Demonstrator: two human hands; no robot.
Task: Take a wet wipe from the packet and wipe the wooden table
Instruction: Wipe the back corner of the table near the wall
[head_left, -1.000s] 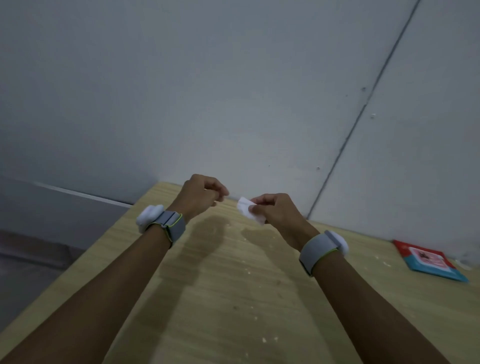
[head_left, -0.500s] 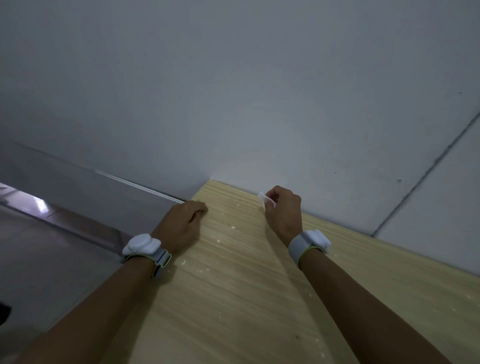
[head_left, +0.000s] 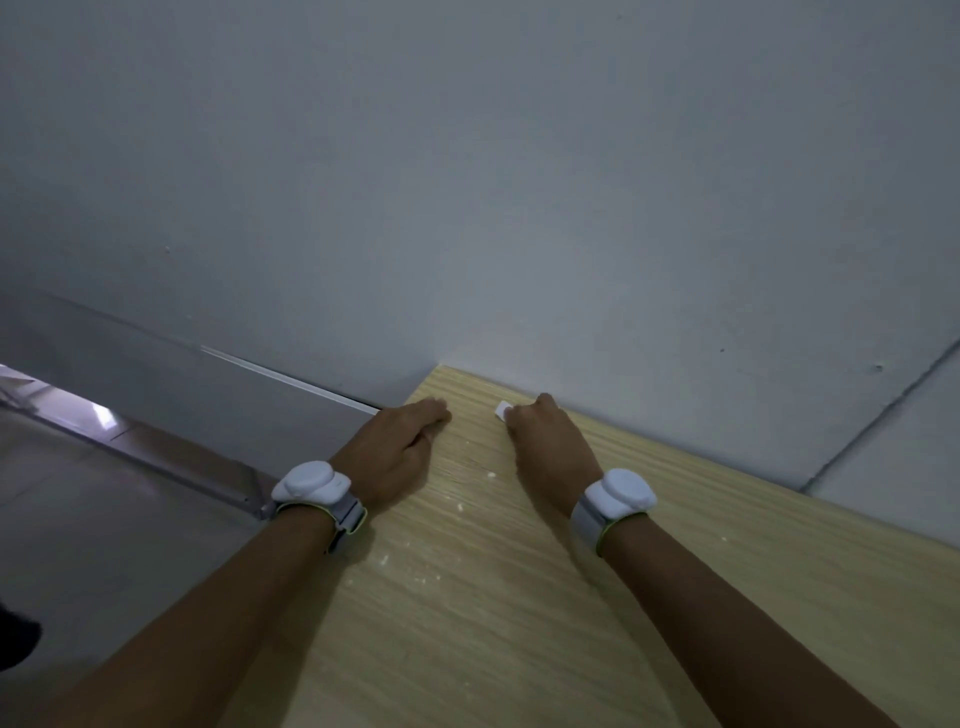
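right hand (head_left: 550, 441): fingers bunched on the wet wipe (head_left: 502, 410), far corner of the bench (head_left: 519, 597)
left hand (head_left: 397, 452): flat, bracing the edge
tip: press firm, long overlapping strokes, catch those white specks (head_left: 488, 475)

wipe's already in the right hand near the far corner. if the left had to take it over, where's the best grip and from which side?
Grip the white corner of the wet wipe that pokes out past the right hand, coming in from the left hand's side, low over the wooden table. That corner is the only exposed part; the rest is bunched under the curled fingers, and the wall sits close behind. Likely a pinch.
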